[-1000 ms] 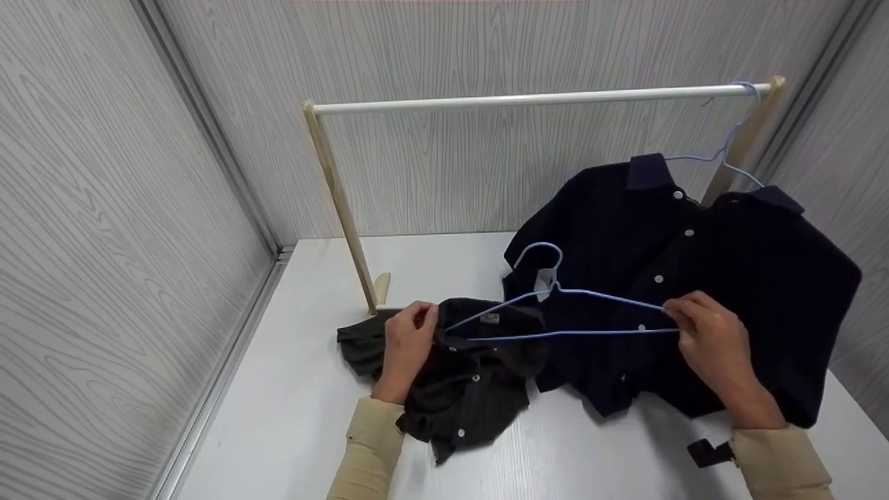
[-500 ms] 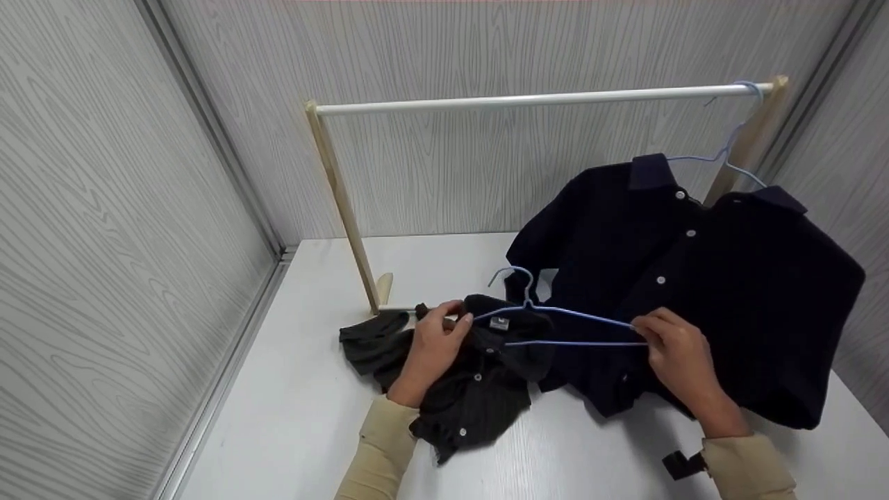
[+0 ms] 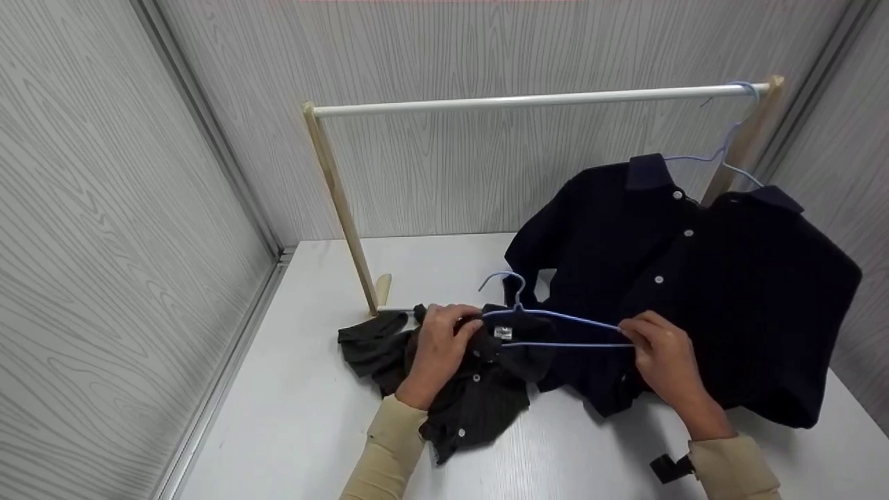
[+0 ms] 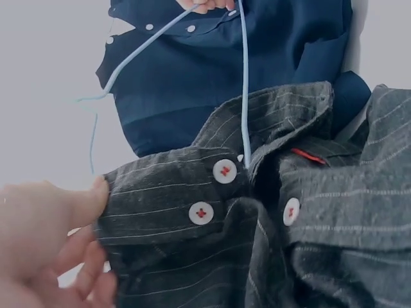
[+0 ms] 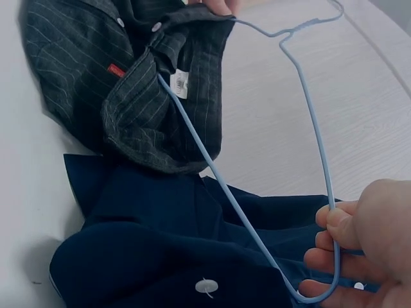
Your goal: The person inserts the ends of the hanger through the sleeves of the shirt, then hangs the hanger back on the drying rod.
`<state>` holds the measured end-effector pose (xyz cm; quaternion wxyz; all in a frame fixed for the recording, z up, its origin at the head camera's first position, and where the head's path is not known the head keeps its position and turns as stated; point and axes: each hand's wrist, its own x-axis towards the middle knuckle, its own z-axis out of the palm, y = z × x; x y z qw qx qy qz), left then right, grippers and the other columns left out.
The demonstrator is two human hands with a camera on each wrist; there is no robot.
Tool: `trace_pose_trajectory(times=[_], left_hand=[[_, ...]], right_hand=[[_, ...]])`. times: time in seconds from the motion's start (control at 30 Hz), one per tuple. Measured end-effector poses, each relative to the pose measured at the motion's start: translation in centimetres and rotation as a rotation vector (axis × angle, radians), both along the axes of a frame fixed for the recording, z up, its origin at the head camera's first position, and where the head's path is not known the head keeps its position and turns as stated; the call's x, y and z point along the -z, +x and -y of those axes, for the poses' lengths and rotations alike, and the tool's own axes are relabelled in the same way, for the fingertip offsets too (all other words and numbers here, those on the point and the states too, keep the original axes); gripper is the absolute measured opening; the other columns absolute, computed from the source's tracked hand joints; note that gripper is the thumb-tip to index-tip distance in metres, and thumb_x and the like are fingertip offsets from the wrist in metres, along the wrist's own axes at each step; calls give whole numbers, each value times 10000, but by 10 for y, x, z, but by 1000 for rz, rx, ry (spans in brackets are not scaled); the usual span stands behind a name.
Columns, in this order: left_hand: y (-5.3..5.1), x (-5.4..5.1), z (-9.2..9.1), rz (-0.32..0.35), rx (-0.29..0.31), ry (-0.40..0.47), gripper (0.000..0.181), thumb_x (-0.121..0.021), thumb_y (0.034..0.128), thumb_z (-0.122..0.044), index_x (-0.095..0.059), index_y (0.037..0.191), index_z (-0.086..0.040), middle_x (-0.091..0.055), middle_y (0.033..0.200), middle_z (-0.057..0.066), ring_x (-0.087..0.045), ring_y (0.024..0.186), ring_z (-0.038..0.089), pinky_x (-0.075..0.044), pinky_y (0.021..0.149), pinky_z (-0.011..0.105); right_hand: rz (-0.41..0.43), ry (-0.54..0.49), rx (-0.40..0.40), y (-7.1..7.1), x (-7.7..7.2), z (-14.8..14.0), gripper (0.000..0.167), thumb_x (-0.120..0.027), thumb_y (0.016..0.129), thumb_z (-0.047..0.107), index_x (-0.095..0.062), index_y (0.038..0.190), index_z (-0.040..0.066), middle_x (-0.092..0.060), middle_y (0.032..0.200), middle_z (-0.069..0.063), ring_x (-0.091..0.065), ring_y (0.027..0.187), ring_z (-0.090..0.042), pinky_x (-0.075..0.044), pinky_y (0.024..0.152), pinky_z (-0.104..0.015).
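Observation:
A dark striped shirt [image 3: 479,396] with white buttons lies crumpled on the table, its collar toward the rack. My left hand [image 3: 444,347] pinches the shirt's edge near the collar; the left wrist view shows thumb and fingers on the striped cloth [image 4: 160,192]. By its right end, my right hand [image 3: 663,354] holds a blue wire hanger [image 3: 569,318], fingers curled round the bend in the right wrist view. The hanger's other end [image 5: 186,115] goes into the shirt's neck opening, where its tip is hidden. Its hook stands up above the collar.
A rack with a white rail [image 3: 528,101] and wooden posts stands at the back. A navy shirt [image 3: 729,292] hangs on another blue hanger [image 3: 724,149] at the rail's right end, its lower part behind my right hand. Panelled walls [image 3: 104,243] enclose the white table [image 3: 278,417].
My right hand has moved left with the hanger, sliding its left end further into the shirt's neck. My left hand has shifted right along the shirt, toward the collar. The navy shirt stays put.

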<state>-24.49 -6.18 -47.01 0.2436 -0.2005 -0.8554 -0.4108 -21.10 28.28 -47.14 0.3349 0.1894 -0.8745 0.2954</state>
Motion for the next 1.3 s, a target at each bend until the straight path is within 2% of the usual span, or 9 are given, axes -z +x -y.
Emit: trace_pose_trajectory(times=[0.1,0.33,0.67,0.9,1.1,1.3], left_hand=[[1,-4,-2,-53,-6,20,159,-688,933,-260,-758,1025,-150,-752,1004,-23,-559,878,183,-460,824,345],[2,-13,-8,-94,101,78,194,-663,951,-237,-749,1052,-95,-741,997,12,-679,935,152,-549,841,320],[7,-23,-18,-108,111,64,191,-647,963,-242,-746,1066,-114,-734,1011,4,-670,953,122,-544,853,283],[11,-26,-26,-151,124,81,173,-646,964,-221,-751,1043,-109,-718,977,14,-663,923,124,-543,813,266],[9,-26,-30,-189,145,77,174,-623,975,-217,-751,979,-99,-709,949,5,-660,914,126,-541,815,249],[9,-25,-31,-152,69,92,266,-615,981,-341,-734,882,-124,-674,847,-12,-622,828,115,-522,764,272]], right_hand=[[-18,-3,-8,0,-1,2,156,-694,829,-136,-743,891,-1,-663,832,-76,-631,722,-173,-431,700,-70],[-74,27,-33,3,-6,5,178,-709,802,-159,-749,891,-10,-659,831,-83,-637,717,-165,-444,696,-78],[-103,113,10,7,-12,15,236,-714,782,-182,-762,912,9,-665,860,-63,-670,753,-160,-475,673,-122],[-201,176,6,7,-13,23,252,-703,776,-198,-753,903,13,-646,857,-72,-641,733,-162,-498,622,-241],[-213,100,-15,5,-10,28,273,-702,772,-209,-756,913,18,-653,864,-68,-633,719,-158,-487,633,-205],[-183,5,-49,3,-6,32,245,-715,789,-172,-760,924,28,-656,870,-74,-622,724,-153,-460,654,-163]])
